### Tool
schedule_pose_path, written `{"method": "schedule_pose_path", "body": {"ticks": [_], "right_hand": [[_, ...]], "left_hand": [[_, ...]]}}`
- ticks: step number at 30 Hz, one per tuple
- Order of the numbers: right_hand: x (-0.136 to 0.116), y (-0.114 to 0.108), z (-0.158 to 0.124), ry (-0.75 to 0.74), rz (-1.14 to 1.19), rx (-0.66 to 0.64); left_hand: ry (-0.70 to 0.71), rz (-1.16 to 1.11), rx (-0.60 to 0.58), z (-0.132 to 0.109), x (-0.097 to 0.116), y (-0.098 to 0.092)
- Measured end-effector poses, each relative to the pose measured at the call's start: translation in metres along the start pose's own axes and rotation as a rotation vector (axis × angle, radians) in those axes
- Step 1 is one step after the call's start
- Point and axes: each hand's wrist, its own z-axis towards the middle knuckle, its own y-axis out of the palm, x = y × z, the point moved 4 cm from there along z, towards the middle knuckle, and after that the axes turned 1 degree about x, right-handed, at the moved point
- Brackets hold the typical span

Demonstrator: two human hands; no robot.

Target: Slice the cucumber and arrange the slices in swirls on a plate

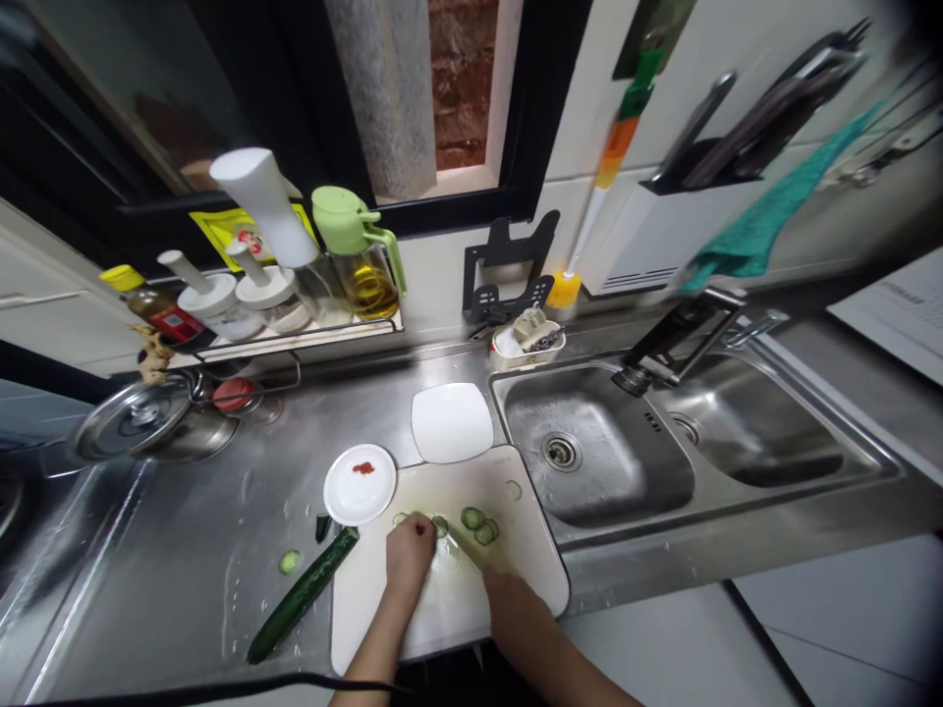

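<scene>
On the white cutting board (360,609), my left hand (411,552) is closed, its curled fingers against a cucumber piece (440,526) that shows at the fingertips. My right hand (508,599) grips a knife (466,544), whose handle is hidden in the palm. The blade points toward the cucumber piece, close beside it. Several thin cucumber slices (472,517) lie right of the blade, and a pale slice (514,489) sits near the board's far right corner. A long cucumber (302,595) rests partly on the board's left edge, with a cut slice (290,562) and a dark end piece (322,527) nearby.
A white plate (346,501) with a red dab and a square white dish (452,422) stand behind the board. The double sink (596,422) is at right, under a faucet (693,339). At left are a lidded pot (177,422) and a condiment shelf (331,339).
</scene>
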Motion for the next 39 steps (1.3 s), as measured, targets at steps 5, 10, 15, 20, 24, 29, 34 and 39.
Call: {"method": "schedule_pose_path", "body": {"ticks": [5,10,15,20,24,29,34,39], "right_hand": [[0.017,0.012,-0.014,0.041,-0.092,-0.091],[0.04,0.019,-0.03,0.051,-0.011,-0.083],[0.049,0.02,-0.033,0.08,-0.032,-0.111],[0.049,0.021,-0.032,0.052,-0.039,-0.11],[0.049,0.019,-0.032,0.064,-0.03,-0.114],[0.049,0.02,-0.032,0.068,-0.066,-0.116],[0.05,0.022,-0.033,0.054,-0.069,-0.098],[0.047,0.017,-0.034,0.069,-0.106,-0.108]], "left_hand": [[0.001,-0.036,-0.005,-0.002,0.0,0.0],[0.011,-0.038,0.008,-0.005,-0.002,-0.001],[-0.044,-0.01,0.08,-0.007,-0.019,-0.022],[-0.108,0.031,0.15,-0.004,-0.039,-0.044],[-0.129,0.051,0.154,-0.004,-0.047,-0.047],[-0.043,0.009,0.248,-0.006,-0.04,-0.043],[0.181,-0.107,0.074,-0.004,0.001,-0.014],[0.342,-0.054,-0.12,0.0,0.047,0.018]]}}
